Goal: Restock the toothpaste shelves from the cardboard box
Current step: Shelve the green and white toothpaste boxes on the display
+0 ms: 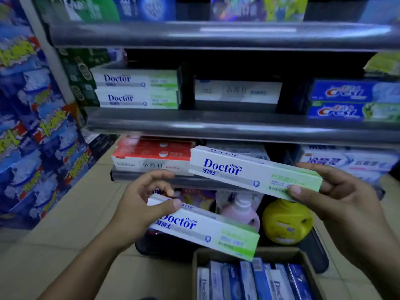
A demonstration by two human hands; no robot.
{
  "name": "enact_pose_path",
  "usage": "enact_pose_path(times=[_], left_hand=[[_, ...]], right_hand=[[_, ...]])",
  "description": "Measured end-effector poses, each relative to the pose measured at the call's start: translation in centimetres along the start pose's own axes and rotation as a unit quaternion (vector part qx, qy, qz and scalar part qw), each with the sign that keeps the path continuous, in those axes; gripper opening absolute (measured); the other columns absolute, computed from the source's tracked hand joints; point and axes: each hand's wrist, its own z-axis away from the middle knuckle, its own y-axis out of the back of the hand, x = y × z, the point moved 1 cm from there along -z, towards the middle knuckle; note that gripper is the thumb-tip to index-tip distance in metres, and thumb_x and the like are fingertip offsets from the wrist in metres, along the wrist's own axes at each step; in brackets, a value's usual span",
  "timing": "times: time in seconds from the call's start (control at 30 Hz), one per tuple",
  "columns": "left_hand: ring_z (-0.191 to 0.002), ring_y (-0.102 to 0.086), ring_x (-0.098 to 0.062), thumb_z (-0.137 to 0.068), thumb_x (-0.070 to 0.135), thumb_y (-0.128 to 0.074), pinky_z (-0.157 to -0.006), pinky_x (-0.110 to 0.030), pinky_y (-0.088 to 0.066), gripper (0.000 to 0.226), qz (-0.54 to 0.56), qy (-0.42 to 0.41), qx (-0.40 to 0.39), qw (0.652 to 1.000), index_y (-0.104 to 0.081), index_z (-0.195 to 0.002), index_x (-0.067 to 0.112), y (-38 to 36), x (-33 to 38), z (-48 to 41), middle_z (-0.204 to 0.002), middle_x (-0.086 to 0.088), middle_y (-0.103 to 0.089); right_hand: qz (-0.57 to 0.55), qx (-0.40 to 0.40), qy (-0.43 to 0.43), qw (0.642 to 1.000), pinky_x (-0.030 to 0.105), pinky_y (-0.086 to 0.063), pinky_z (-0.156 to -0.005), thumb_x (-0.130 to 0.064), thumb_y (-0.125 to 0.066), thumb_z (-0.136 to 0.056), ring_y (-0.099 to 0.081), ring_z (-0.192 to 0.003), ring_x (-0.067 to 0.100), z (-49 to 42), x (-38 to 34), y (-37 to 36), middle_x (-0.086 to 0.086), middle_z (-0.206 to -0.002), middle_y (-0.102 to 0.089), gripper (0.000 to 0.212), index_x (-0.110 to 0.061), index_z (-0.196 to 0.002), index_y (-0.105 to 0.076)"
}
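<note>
Both hands loaded, one box each.

- Left hand (142,204) grips the left end of the lower Doctor box (207,230), thumb on the front face and fingers curled behind. The box slopes down to the right and its right end is over the back rim of the carton (216,253).
- Right hand (337,198) grips the right end of the upper Doctor box (255,174), thumb in front and fingers over the top. It has the same tilt and is held in front of the lower shelf (151,176). The two boxes are apart.
- The carton is on the floor (65,213), at the bottom of the view. It's packed with upright blue/white boxes (259,280).
- Middle shelf (216,124): two stacked Doctor boxes (136,89) on the left, a white box (238,92) set back in the centre, Crest boxes (355,100) on the right.
- Lower shelf: red boxes (151,154) on the left.
- Below that are a pink bottle (242,208) and a yellow container (287,221), side by side behind the carton.
</note>
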Motion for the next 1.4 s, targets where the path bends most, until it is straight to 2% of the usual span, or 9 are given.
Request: enact_pose_path(times=[0.13, 0.27, 0.43, 0.57, 0.67, 0.83, 1.07, 1.2, 1.4], left_hand=[[-0.118, -0.064, -0.008, -0.063, 0.028, -0.093, -0.093, -0.021, -0.052, 0.079, 0.000, -0.032, 0.013, 0.999, -0.059, -0.134, 0.025, 2.7, 3.3, -1.0, -0.120, 0.008, -0.070], [-0.125, -0.060, 0.001, -0.069, 0.016, -0.092, -0.087, -0.014, -0.055, 0.084, -0.010, -0.056, 0.007, 0.998, -0.055, -0.143, 0.033, 5.1, 6.2, -2.0, -0.142, 0.017, -0.060], [-0.130, -0.052, 0.008, -0.054, 0.054, -0.093, -0.099, -0.023, -0.050, 0.093, -0.079, -0.064, 0.078, 0.992, -0.056, -0.140, 0.045, 9.7, 8.5, -3.8, -0.143, 0.029, -0.054], [-0.117, -0.069, -0.018, -0.058, 0.035, -0.096, -0.099, -0.051, -0.055, 0.081, -0.038, -0.054, 0.092, 0.994, -0.065, -0.133, 0.039, 12.6, 9.3, -6.5, -0.131, 0.012, -0.069], [-0.116, -0.069, -0.012, -0.067, 0.016, -0.095, -0.095, -0.048, -0.055, 0.077, -0.065, -0.059, 0.110, 0.990, -0.064, -0.132, 0.044, 14.1, 9.0, -8.4, -0.126, 0.013, -0.071], [-0.096, -0.073, -0.002, -0.066, 0.009, -0.096, -0.065, -0.022, -0.060, 0.059, -0.068, -0.028, 0.126, 0.989, -0.075, -0.110, 0.042, 15.8, 7.4, -10.6, -0.113, 0.019, -0.073], [-0.085, -0.079, -0.019, -0.058, 0.023, -0.093, -0.073, -0.045, -0.065, 0.055, -0.072, 0.020, 0.096, 0.993, -0.076, -0.107, 0.042, 16.2, 6.1, -11.3, -0.113, 0.015, -0.075], [-0.083, -0.078, -0.033, -0.053, 0.025, -0.095, -0.074, -0.055, -0.064, 0.054, -0.052, 0.062, 0.110, 0.991, -0.078, -0.104, 0.033, 16.3, 5.9, -11.9, -0.111, 0.004, -0.076], [-0.083, -0.079, -0.031, -0.060, 0.024, -0.093, -0.069, -0.051, -0.064, 0.052, -0.074, 0.075, 0.086, 0.991, -0.075, -0.106, 0.041, 16.2, 5.3, -11.2, -0.106, 0.006, -0.078]], right_hand=[[0.003, -0.049, 0.062, 0.997, 0.027, -0.061, -0.072, -0.019, -0.086, -0.057, -0.077, -0.091, 0.030, -2.5, -2.5, -4.7, 0.016, -0.098, -0.078, 0.055, -0.018, -0.109, -0.068], [0.000, -0.097, 0.110, 0.989, 0.028, -0.061, -0.070, -0.022, -0.086, -0.061, -0.077, -0.090, 0.028, -4.8, -4.1, -9.5, 0.014, -0.095, -0.079, 0.050, -0.022, -0.104, -0.061], [0.024, -0.087, 0.173, 0.981, 0.028, -0.062, -0.070, -0.016, -0.086, -0.066, -0.077, -0.087, 0.022, -7.9, -4.8, -14.9, 0.004, -0.098, -0.078, 0.045, -0.017, -0.104, -0.062], [0.120, -0.059, 0.220, 0.966, 0.038, -0.063, -0.077, -0.016, -0.090, -0.074, -0.075, -0.088, 0.013, -10.7, -4.3, -18.9, -0.006, -0.100, -0.074, 0.039, -0.030, -0.102, -0.067], [0.180, -0.025, 0.228, 0.957, 0.044, -0.060, -0.081, -0.021, -0.090, -0.075, -0.070, -0.091, 0.015, -12.7, -3.4, -21.3, -0.009, -0.096, -0.073, 0.035, -0.031, -0.101, -0.069], [0.285, 0.009, 0.227, 0.931, 0.035, -0.057, -0.079, -0.035, -0.088, -0.076, -0.066, -0.085, 0.014, -14.5, -1.9, -23.7, -0.007, -0.092, -0.071, 0.035, -0.033, -0.108, -0.074], [0.386, -0.018, 0.179, 0.905, 0.036, -0.055, -0.087, -0.042, -0.075, -0.087, -0.066, -0.108, 0.024, -15.1, -0.7, -24.5, -0.001, -0.119, -0.071, 0.042, -0.028, -0.127, -0.068], [0.399, -0.007, 0.143, 0.906, 0.035, -0.057, -0.078, -0.037, -0.075, -0.088, -0.068, -0.091, 0.025, -15.1, -0.9, -25.0, 0.002, -0.114, -0.071, 0.041, -0.027, -0.126, -0.067], [0.447, -0.050, 0.123, 0.885, 0.030, -0.051, -0.063, -0.041, -0.062, -0.092, -0.063, -0.067, 0.023, -15.0, -1.2, -24.8, 0.003, -0.085, -0.069, 0.037, -0.022, -0.123, -0.069]])
